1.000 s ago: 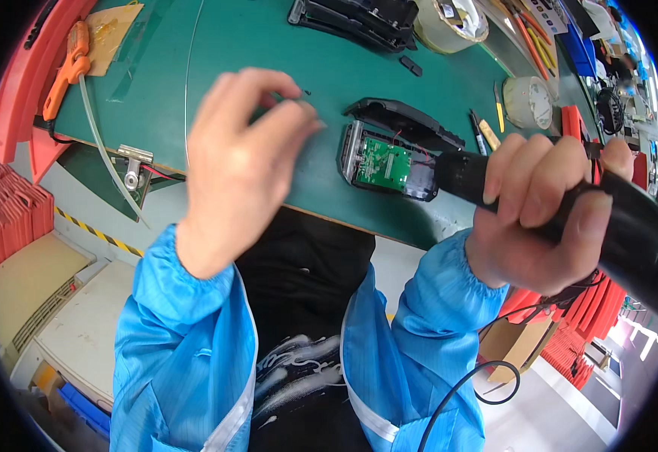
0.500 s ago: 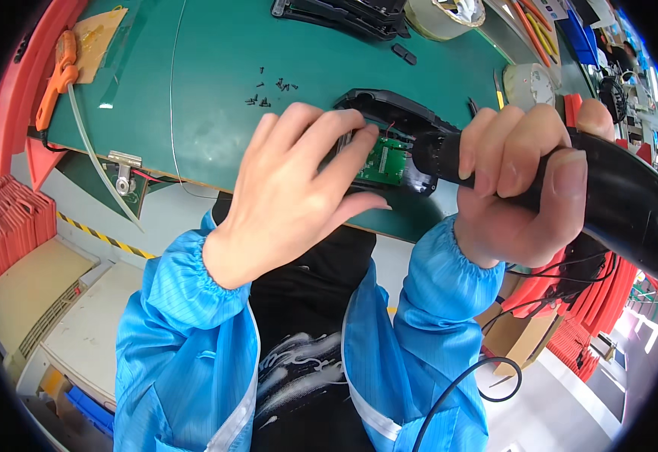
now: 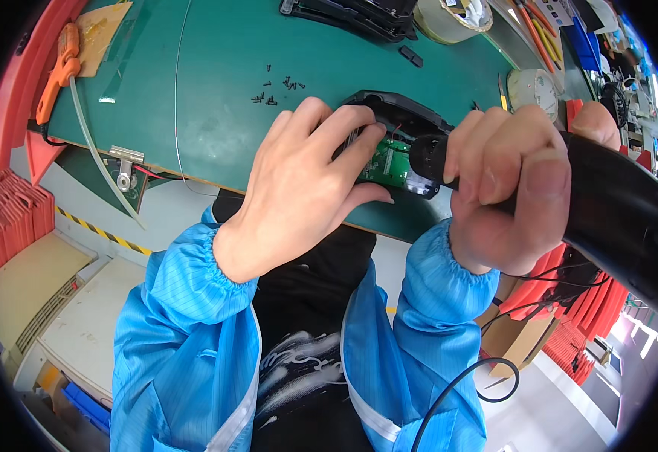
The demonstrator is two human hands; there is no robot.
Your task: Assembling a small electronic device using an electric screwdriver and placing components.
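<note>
A black plastic housing (image 3: 400, 102) lies at the table's near edge, with a green circuit board (image 3: 393, 162) inside it. My left hand (image 3: 306, 169) bends over the housing's left end, its index fingertip near the board and its thumb stretched along the near side; the other fingertips are hidden. In my right hand (image 3: 509, 177) is a black electric screwdriver (image 3: 619, 207), fingers wrapped round it. Its nose points left over the board's right part, and its tip is hard to make out. Several small dark screws (image 3: 290, 84) lie loose beyond my left hand.
An orange glue gun (image 3: 62, 71) rests at the far left beside a brown sheet. Black plastic parts (image 3: 351, 16) and a tape roll (image 3: 453, 19) stand at the back. A metal clip (image 3: 125, 167) grips the near table edge. Another roll (image 3: 532, 90) stands at right.
My right hand and the screwdriver have shifted slightly left, and the screwdriver's rear end has dropped a little. My left hand stays on the housing. The whole view has shifted slightly.
</note>
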